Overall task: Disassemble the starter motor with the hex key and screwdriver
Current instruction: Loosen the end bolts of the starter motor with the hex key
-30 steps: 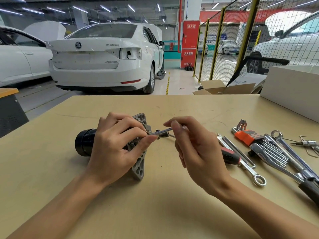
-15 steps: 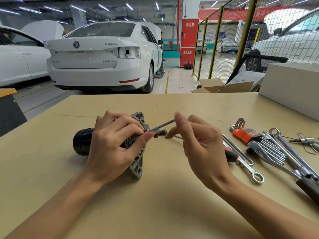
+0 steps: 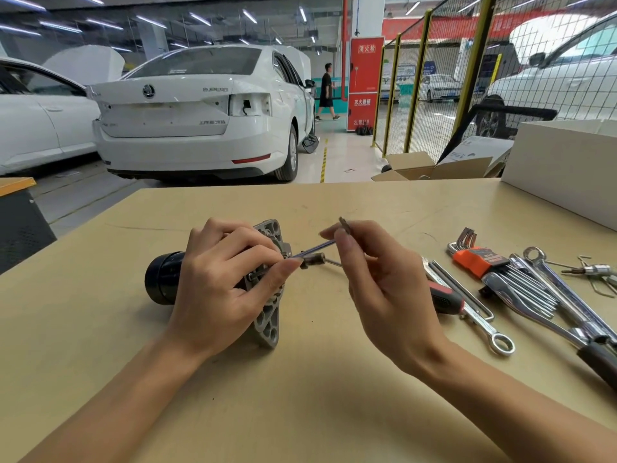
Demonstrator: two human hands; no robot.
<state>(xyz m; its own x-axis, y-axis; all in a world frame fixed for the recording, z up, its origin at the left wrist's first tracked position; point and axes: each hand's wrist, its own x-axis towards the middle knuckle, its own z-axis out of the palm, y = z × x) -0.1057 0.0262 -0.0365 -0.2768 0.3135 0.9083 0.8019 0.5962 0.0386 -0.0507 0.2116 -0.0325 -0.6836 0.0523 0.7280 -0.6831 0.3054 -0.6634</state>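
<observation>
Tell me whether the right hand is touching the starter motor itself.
Apart. The head view shows the right hand pinching only the hex key, with bare table visible between that hand and the starter motor, which the left hand grips.

A car repair workshop: a white saloon car (image 3: 197, 118) with its tail lamp removed stands on the glossy floor behind a tan wooden workbench (image 3: 300, 396) strewn with chrome spanners (image 3: 564, 295), beside yellow-framed wire-mesh fencing (image 3: 434, 85).
</observation>
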